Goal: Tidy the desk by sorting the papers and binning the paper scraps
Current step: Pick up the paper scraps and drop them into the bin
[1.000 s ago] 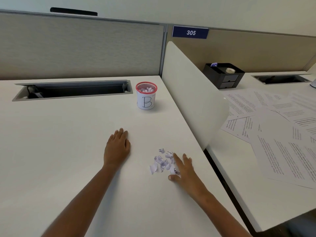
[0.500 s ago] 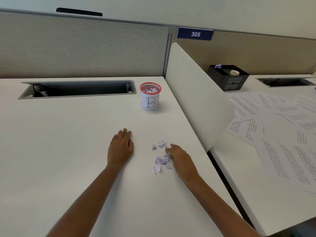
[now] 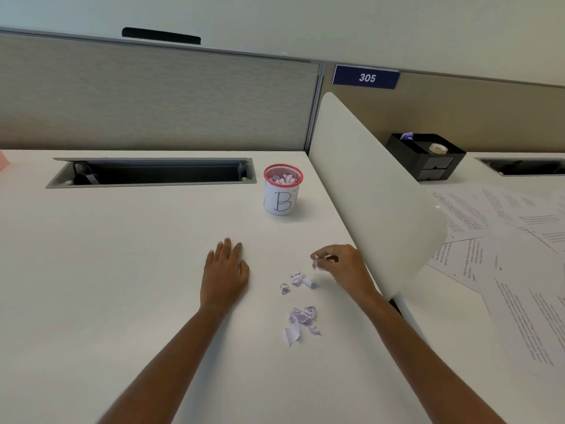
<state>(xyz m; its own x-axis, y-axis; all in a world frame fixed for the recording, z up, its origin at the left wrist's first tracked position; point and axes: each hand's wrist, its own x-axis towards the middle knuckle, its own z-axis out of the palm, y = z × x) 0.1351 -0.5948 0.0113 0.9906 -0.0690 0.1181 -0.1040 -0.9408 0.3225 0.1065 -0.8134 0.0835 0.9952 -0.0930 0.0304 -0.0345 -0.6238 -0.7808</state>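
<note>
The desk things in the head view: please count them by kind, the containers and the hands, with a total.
Red-rimmed cup marked B, with scraps inside: 1
Black desk organiser: 1
Hands: 2, the left hand flat on the desk, the right hand pinching a paper scrap
Total: 4

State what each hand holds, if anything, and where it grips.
The right hand pinches small crumpled white paper scraps between its fingertips. The left hand lies flat, holding nothing.
</note>
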